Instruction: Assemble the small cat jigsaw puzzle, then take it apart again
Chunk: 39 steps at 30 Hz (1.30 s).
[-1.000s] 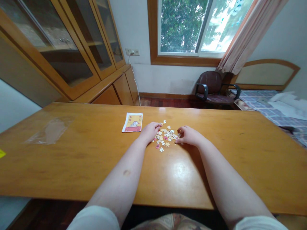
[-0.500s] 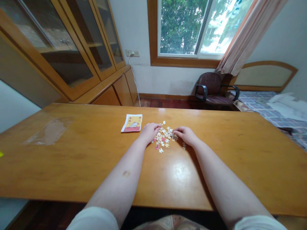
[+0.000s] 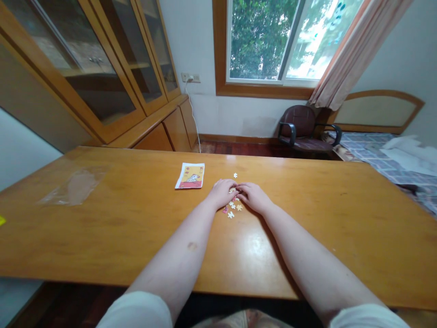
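My left hand [image 3: 222, 193] and my right hand [image 3: 254, 197] meet on the table, curled around a small heap of jigsaw puzzle pieces [image 3: 232, 205]. Their fingertips come together over the heap and hide much of it. The fingers of each hand are bent and close together around the pieces. White, yellowish and pink pieces show between the hands and just in front of them. One loose white piece [image 3: 235, 175] lies beyond my fingertips. To the left of my left hand is a picture card [image 3: 190, 176] with a cartoon animal on yellow and red.
A clear plastic bag [image 3: 77, 187] lies flat on the left of the wooden table [image 3: 143, 228]. Beyond the table are a glass-door cabinet [image 3: 136, 68], an office chair [image 3: 300, 130] and a bed [image 3: 368, 143]. A yellow thing [image 3: 2, 220] shows at the left edge.
My hands have moved toward each other, the right one leftward, closing around the spread pieces and covering most of them. The piece at the far side stays outside them.
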Each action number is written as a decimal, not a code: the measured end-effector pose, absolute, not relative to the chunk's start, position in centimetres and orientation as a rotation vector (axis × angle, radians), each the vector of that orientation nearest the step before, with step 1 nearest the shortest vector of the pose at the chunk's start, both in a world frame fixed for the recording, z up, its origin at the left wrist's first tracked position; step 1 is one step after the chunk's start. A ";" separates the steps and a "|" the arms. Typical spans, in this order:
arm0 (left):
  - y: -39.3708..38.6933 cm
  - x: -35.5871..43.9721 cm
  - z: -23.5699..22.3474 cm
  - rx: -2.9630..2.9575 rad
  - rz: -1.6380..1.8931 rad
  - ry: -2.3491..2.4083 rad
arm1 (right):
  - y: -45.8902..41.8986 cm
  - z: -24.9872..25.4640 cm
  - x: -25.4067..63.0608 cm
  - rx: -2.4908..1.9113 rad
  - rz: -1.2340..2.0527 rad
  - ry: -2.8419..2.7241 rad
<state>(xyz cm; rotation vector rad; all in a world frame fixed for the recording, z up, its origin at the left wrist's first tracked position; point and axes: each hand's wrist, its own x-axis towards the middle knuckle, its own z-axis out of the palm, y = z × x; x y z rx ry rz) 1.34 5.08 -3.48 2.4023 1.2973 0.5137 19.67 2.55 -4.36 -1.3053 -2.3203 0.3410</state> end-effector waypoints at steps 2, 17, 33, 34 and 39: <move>5.4 1.2 -3.7 2.333 0.658 1.338 | 2.8 -4.2 20.0 -1.316 0.367 -2.201; 7.9 3.0 -2.4 2.449 0.311 1.143 | -1.8 -5.1 22.3 -1.540 0.320 -2.356; 5.2 -0.6 -3.2 2.605 0.131 1.160 | 1.5 -4.4 20.1 -1.382 0.311 -2.486; 5.6 -0.1 -3.2 2.603 0.151 1.172 | 1.9 -4.3 19.9 -1.373 0.306 -2.482; 6.1 1.1 -3.9 2.583 0.286 1.259 | 2.7 -4.6 19.6 -1.341 0.286 -2.424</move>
